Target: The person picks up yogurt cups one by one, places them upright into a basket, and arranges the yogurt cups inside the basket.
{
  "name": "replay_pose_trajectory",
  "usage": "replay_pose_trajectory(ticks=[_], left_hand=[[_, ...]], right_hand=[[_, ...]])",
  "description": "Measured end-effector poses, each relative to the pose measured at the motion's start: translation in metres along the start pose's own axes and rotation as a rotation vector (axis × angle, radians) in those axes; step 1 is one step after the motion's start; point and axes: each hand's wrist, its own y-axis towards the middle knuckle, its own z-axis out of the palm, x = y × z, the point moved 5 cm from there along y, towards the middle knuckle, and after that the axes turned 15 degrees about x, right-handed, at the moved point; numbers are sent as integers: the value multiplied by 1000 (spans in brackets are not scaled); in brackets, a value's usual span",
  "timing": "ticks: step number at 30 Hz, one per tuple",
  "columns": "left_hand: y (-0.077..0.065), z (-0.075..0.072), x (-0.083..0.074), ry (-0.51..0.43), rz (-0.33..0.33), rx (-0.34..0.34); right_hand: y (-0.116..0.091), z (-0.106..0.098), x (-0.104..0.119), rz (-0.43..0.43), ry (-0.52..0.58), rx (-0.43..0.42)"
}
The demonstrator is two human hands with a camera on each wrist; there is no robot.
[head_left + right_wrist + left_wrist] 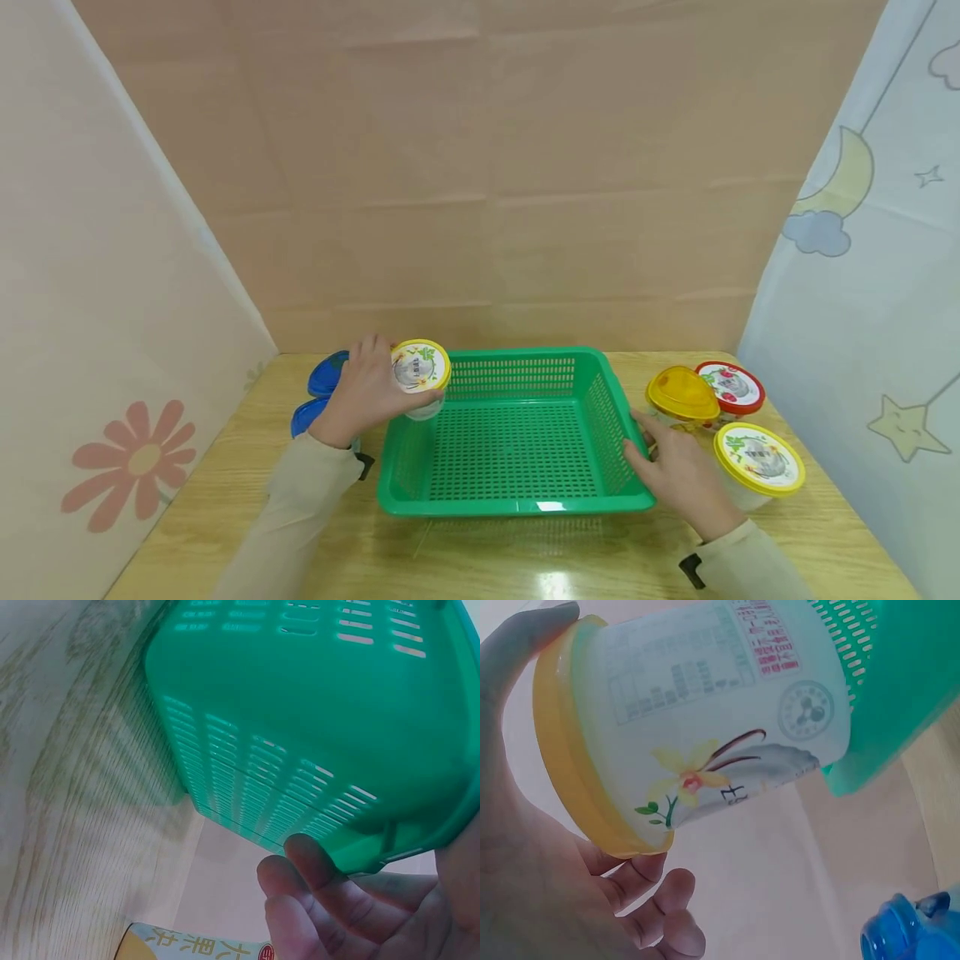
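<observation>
My left hand grips a plastic tub by its yellow lid. The tub is held over the left side of a green basket. In the left wrist view, the tub is white and translucent, with a vanilla flower print. Thumb and fingers lie on opposite sides of its lid. At the basket's right rim, my right hand holds on with the thumb over the edge. The right wrist view has the fingers curled below the rim, outside the slotted wall of the basket.
Two blue-lidded containers stand left of the basket, partly behind my left arm. To the right are an orange-lidded container, a red-lidded tub and another yellow-lidded tub. A brown paper-like wall rises behind the wooden table.
</observation>
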Motion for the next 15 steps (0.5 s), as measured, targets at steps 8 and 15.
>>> replay_pose_trajectory(ticks=[8,15], left_hand=[[12,11,-5,-8,-4,57],[19,23,-5,0,-14,116]], right_hand=[[-2,-1,1,16,4,18],[-1,-1,1,10,3,15]])
